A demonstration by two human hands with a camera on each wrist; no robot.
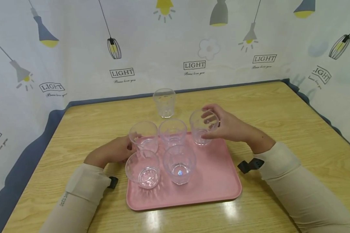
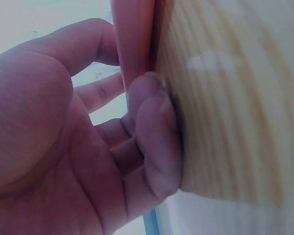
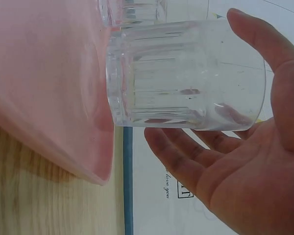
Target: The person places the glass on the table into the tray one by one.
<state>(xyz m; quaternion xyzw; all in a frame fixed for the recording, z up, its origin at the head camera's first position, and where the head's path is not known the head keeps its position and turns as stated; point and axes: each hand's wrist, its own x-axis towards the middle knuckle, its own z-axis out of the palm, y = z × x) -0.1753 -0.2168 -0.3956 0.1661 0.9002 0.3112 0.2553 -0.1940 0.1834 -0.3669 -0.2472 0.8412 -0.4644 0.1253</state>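
Note:
My right hand point(image 1: 228, 124) is curved round a clear cup point(image 1: 199, 127) at the back right of a pink tray point(image 1: 213, 181). In the right wrist view the thumb lies along one side of this cup point(image 3: 186, 78) and the fingers point(image 3: 179, 159) along the other. The cup is upright, its base close over the tray. At the tray's left side my left hand point(image 1: 116, 150) grips the rim, partly hidden by cups. In the left wrist view the curled fingers point(image 2: 157, 142) reach under the tray edge point(image 2: 132, 39), against the wooden table.
Several more clear cups stand upright on the left and middle of the tray, among them a front left cup point(image 1: 143, 168) and a front middle cup point(image 1: 179, 165). Behind the tray another clear cup point(image 1: 164, 102) stands on the wooden table point(image 1: 84, 126). A lamp-printed curtain point(image 1: 157, 48) borders the table.

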